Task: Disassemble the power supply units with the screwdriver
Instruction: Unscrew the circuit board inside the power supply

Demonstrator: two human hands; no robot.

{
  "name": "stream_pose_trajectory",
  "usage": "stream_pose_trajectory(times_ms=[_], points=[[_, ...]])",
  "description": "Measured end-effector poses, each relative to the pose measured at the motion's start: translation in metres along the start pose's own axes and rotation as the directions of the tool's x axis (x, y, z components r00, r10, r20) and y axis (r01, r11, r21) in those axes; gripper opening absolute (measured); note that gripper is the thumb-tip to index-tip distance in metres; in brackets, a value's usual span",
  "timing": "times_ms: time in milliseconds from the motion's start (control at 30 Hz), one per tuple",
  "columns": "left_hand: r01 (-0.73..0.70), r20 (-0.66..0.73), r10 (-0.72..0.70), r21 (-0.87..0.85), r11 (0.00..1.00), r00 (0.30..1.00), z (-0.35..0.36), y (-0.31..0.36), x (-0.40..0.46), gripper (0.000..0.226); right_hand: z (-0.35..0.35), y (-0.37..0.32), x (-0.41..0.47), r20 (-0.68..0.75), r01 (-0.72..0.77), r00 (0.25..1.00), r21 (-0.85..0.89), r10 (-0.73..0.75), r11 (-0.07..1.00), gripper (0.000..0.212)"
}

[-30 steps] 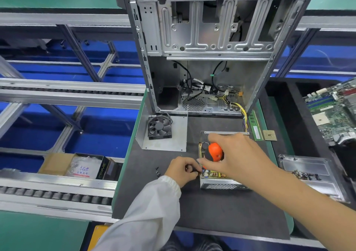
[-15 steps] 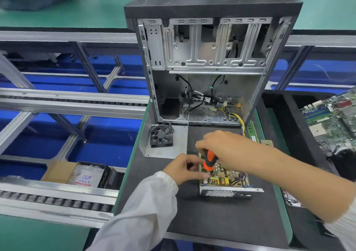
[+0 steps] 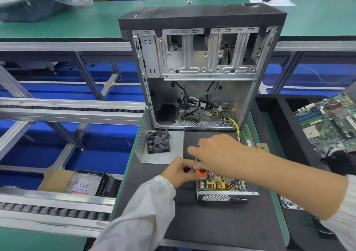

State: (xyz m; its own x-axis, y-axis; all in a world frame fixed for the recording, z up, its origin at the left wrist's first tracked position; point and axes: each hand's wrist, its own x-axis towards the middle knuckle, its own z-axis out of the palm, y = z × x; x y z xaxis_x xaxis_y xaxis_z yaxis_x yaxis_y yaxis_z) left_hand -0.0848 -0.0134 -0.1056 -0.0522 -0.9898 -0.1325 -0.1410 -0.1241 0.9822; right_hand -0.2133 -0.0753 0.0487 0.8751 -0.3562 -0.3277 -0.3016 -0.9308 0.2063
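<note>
An opened power supply unit [image 3: 221, 190] lies on the black mat, its circuit board bared and its perforated metal wall facing me. My right hand [image 3: 219, 154] hangs above its far left corner and grips the screwdriver [image 3: 201, 173], whose orange and black handle pokes out under the palm. My left hand [image 3: 181, 171] sits at the unit's left edge with fingers curled, pinching something small at the screwdriver; what it pinches is hidden. Yellow and black wires [image 3: 234, 124] run from the unit back into the computer case [image 3: 202, 67].
The open case stands upright at the back of the mat. A loose fan [image 3: 158, 141] lies on a metal plate [image 3: 154, 158] to the left. A green memory stick [image 3: 248, 138] and a motherboard [image 3: 331, 123] lie to the right. A conveyor and a box [image 3: 77, 183] are at left.
My right hand has tilted over, so the screwdriver handle now shows below the palm instead of on top. My head has lifted, showing more of the case and the bench behind.
</note>
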Motion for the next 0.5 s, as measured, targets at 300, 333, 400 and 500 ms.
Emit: stream_pose_trajectory(times_ms=[300,333,400,500], points=[[0.015,-0.002,-0.015,-0.015,1.000,1.000,0.003,-0.006,0.001,0.019,-0.013,0.003,-0.009,0.011,-0.085,0.996,0.043,0.084,0.995,0.057],[0.008,-0.014,-0.008,-0.045,0.999,1.000,0.003,-0.004,0.001,0.022,-0.013,0.002,-0.007,-0.025,-0.120,0.993,-0.037,0.119,0.992,0.057],[0.002,-0.018,-0.003,-0.050,0.999,1.000,0.004,0.000,0.000,0.017,-0.010,-0.002,-0.003,-0.026,-0.123,0.992,-0.083,0.121,0.989,0.044],[-0.026,0.047,0.026,-0.001,1.000,0.999,0.002,0.004,0.001,0.019,-0.007,-0.002,-0.004,0.051,-0.029,0.998,0.004,0.028,1.000,0.025]])
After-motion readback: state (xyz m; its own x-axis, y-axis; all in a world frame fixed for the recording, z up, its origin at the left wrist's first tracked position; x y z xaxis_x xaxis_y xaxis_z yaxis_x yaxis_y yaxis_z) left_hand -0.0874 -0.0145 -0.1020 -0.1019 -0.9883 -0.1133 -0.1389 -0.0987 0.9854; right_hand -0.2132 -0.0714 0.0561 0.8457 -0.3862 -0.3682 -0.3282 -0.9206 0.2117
